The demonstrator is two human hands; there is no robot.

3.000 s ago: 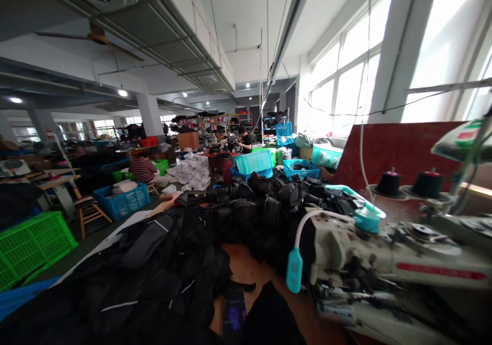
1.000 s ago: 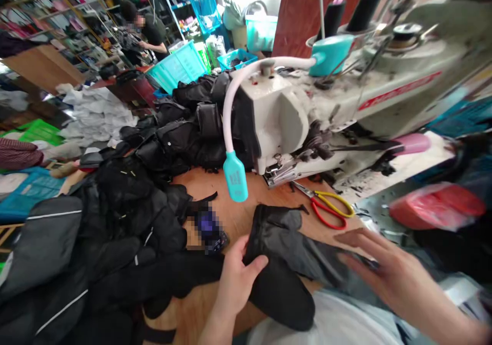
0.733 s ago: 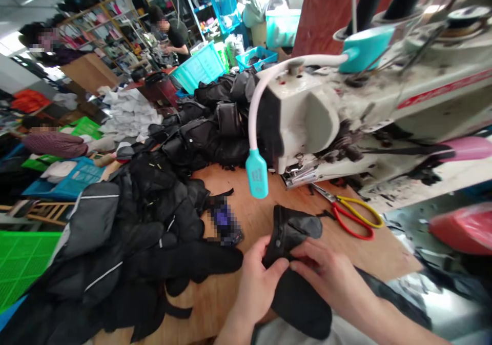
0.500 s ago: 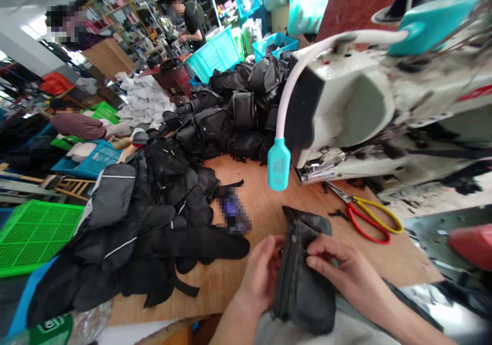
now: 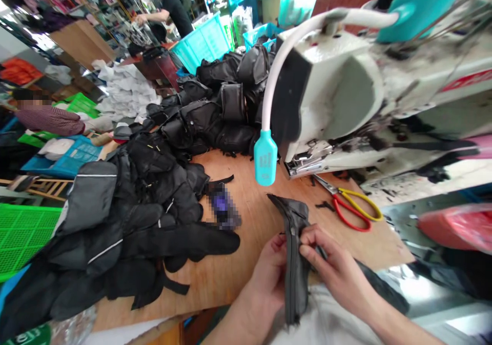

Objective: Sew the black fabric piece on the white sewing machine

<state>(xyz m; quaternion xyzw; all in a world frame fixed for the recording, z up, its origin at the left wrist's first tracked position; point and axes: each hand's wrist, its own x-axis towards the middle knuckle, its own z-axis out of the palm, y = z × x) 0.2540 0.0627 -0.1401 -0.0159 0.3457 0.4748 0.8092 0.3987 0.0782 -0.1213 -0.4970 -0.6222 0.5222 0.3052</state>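
Note:
A black zippered pouch is held upright between my two hands at the front edge of the wooden table. My left hand grips its left side, the fingertips partly hidden behind the fabric. On the right side, my right hand pinches the material between thumb and fingers near the zipper. Beyond my right hand lie scissors with one red and one yellow handle. Above the pouch hangs the turquoise end of a bendable lamp, in front of a white sewing machine.
Black bags and fabric pieces are heaped on the left and along the back of the table. A green plastic basket stands at far left, near a plastic bottle. A co-worker stands behind turquoise crates.
The pouch has turned so its zippered edge faces me and its broad side shows less. Both hands still hold it. The view has shifted to the right.

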